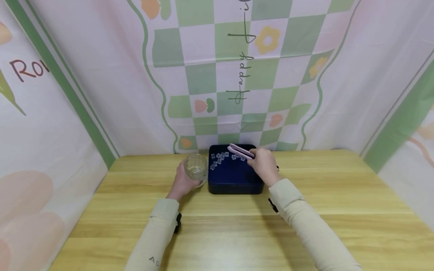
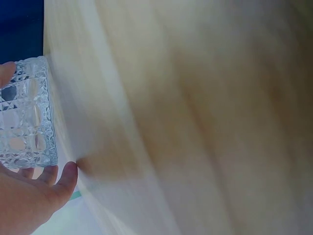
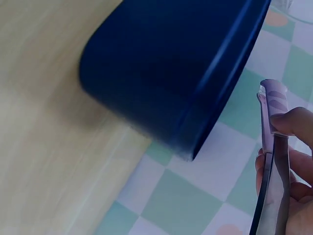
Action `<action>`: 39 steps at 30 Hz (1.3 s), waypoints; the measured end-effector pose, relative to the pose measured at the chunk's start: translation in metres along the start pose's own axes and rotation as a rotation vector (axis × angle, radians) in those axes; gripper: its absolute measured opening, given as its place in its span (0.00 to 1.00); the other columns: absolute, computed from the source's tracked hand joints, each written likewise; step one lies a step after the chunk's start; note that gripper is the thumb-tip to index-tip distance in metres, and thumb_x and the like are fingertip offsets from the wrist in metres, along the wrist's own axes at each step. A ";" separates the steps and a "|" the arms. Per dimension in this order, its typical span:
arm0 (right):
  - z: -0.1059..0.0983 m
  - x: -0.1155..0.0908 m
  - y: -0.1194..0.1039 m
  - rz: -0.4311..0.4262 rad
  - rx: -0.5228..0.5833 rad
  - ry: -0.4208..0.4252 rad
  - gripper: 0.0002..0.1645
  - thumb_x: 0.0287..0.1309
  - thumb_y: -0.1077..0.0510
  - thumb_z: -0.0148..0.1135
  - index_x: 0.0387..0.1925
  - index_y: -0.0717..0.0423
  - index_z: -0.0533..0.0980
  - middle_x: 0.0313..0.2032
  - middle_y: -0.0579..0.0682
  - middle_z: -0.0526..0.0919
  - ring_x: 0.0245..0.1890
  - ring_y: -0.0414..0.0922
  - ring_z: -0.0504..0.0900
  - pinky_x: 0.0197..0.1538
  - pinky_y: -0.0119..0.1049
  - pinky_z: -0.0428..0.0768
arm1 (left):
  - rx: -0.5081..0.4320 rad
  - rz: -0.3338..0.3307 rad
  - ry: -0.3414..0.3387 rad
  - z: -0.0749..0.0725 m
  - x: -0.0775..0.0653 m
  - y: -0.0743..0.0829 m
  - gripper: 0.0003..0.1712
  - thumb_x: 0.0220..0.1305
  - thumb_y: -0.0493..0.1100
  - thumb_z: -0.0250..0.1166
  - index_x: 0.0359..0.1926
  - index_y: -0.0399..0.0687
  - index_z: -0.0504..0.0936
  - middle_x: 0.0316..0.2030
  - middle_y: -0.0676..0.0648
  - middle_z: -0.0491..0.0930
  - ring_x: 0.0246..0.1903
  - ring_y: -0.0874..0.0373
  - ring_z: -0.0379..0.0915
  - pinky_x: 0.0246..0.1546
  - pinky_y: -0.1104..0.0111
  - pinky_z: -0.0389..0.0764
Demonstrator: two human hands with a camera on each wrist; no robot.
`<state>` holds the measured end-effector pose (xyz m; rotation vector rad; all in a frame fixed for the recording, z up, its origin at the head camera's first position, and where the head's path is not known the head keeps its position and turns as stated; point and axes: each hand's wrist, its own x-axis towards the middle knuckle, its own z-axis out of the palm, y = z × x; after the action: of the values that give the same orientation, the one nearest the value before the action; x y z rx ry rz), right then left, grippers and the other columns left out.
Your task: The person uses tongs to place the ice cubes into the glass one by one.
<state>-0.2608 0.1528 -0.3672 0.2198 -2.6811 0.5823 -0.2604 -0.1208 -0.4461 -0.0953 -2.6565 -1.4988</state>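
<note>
My left hand (image 1: 181, 183) grips a clear patterned glass (image 1: 196, 168) around its side, next to a dark blue box (image 1: 234, 177). In the left wrist view the glass (image 2: 29, 115) shows its cut pattern, with the fingers around it. My right hand (image 1: 265, 165) holds pink and black tongs (image 1: 240, 152) above the far right part of the box. Several small clear cubes (image 1: 221, 157) lie on the box's far half. At the tongs' pink tips (image 3: 272, 90) in the right wrist view, a small clear bit shows; I cannot tell whether it is a cube.
The box stands on a wooden table (image 1: 217, 233) near its back edge. Behind it hangs a green and white checked cloth (image 1: 228, 82). Pale printed cloth walls (image 1: 51, 150) close in both sides.
</note>
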 end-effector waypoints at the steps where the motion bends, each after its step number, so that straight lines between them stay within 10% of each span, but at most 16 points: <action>1: 0.000 0.000 -0.003 -0.008 0.000 -0.001 0.16 0.44 0.64 0.67 0.39 0.64 0.83 0.31 0.61 0.85 0.30 0.58 0.81 0.36 0.50 0.80 | 0.000 0.001 0.000 0.000 0.000 0.000 0.59 0.40 0.36 0.76 0.71 0.39 0.51 0.65 0.33 0.60 0.66 0.38 0.60 0.67 0.45 0.64; 22: 0.002 -0.014 -0.069 -0.162 0.049 -0.095 0.16 0.49 0.60 0.69 0.43 0.60 0.83 0.36 0.56 0.84 0.24 0.44 0.76 0.26 0.34 0.75 | -0.024 0.013 0.013 -0.002 0.001 -0.001 0.59 0.37 0.35 0.76 0.70 0.37 0.52 0.64 0.32 0.62 0.65 0.38 0.61 0.68 0.46 0.63; 39: 0.016 -0.017 -0.077 -0.194 0.040 -0.153 0.16 0.50 0.61 0.69 0.43 0.60 0.83 0.38 0.55 0.85 0.30 0.46 0.82 0.36 0.39 0.83 | -0.056 0.066 0.018 0.000 0.004 -0.002 0.57 0.35 0.32 0.77 0.68 0.37 0.56 0.64 0.35 0.65 0.65 0.41 0.63 0.69 0.49 0.62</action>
<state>-0.2332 0.0776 -0.3592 0.5500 -2.7525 0.5799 -0.2646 -0.1221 -0.4472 -0.1700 -2.5710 -1.5466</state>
